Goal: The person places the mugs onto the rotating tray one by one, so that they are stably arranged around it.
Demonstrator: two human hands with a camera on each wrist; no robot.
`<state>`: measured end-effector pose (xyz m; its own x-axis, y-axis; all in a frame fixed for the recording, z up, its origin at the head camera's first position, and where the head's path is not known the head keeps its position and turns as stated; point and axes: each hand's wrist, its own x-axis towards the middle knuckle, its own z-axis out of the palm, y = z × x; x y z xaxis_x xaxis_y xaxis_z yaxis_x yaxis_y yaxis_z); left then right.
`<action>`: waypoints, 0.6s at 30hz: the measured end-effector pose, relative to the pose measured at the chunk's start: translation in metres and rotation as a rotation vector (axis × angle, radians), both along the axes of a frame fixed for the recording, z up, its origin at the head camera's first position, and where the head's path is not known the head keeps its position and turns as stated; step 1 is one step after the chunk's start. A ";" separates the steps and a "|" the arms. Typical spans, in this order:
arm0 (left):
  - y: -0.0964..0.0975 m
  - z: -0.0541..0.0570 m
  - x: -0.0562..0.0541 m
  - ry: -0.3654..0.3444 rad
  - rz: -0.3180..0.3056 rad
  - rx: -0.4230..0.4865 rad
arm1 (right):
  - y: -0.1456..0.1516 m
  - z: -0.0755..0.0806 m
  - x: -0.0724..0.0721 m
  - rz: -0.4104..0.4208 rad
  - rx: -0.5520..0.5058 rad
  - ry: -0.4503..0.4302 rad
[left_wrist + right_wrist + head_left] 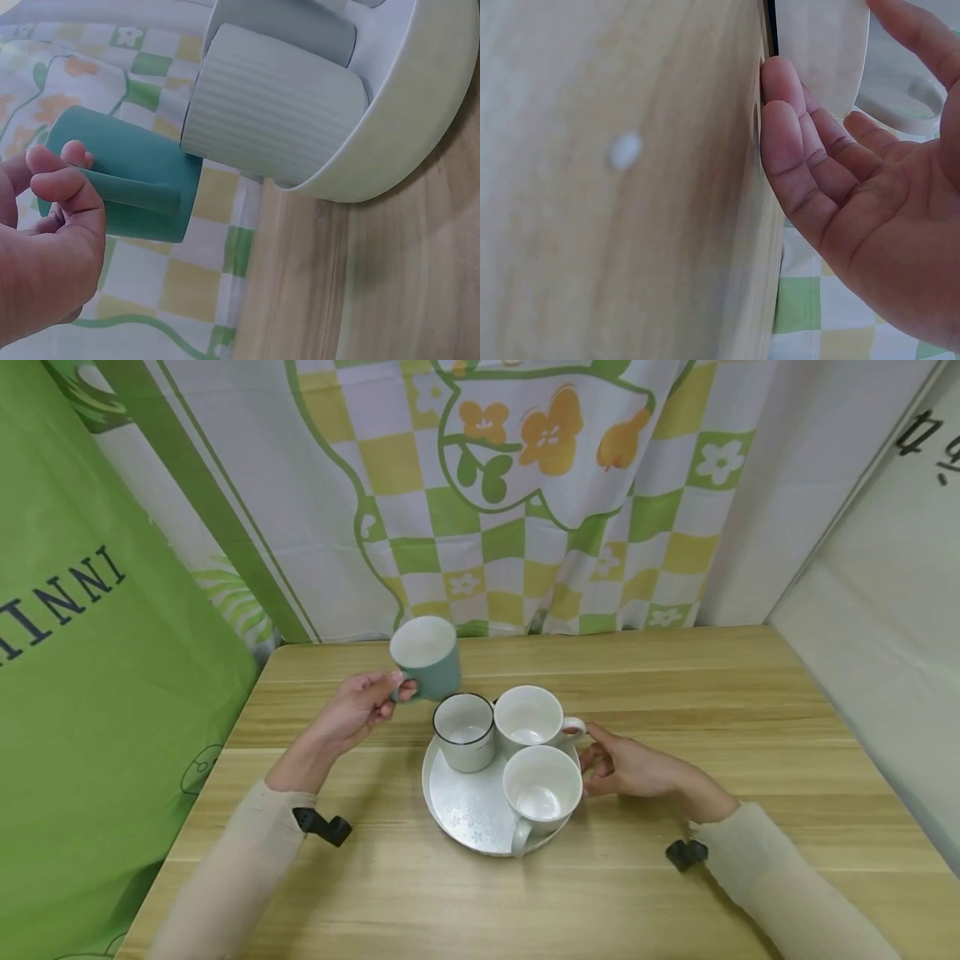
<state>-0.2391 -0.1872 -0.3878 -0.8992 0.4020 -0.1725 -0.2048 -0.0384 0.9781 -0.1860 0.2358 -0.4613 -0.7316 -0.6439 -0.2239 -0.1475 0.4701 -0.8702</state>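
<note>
My left hand (358, 706) holds a teal mug (435, 675) by its handle, behind and left of a round white tray (468, 827). The left wrist view shows the fingers bent around the teal handle (135, 191). On the tray stand a white mug with a dark rim (465, 752), a white mug (528, 714) with its handle to the right, and another white mug (543, 785) with its handle toward me. My right hand (637, 766) rests at the tray's right edge, fingers loosely bent; the right wrist view shows its fingertips (781, 139) low by the tray's side.
The tray stands on a wooden table (675, 685). A patterned curtain (540, 552) hangs behind the table's far edge. Green cloth (97, 652) hangs at the left, and a pale sheet (877, 585) borders the right side.
</note>
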 end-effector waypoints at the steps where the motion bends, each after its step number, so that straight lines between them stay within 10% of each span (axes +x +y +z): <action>1: -0.001 0.001 0.002 0.001 -0.002 -0.006 | 0.000 0.000 0.000 0.000 -0.001 -0.001; 18: -0.020 0.018 0.024 0.036 -0.017 0.041 | -0.001 0.000 0.000 -0.002 -0.006 -0.013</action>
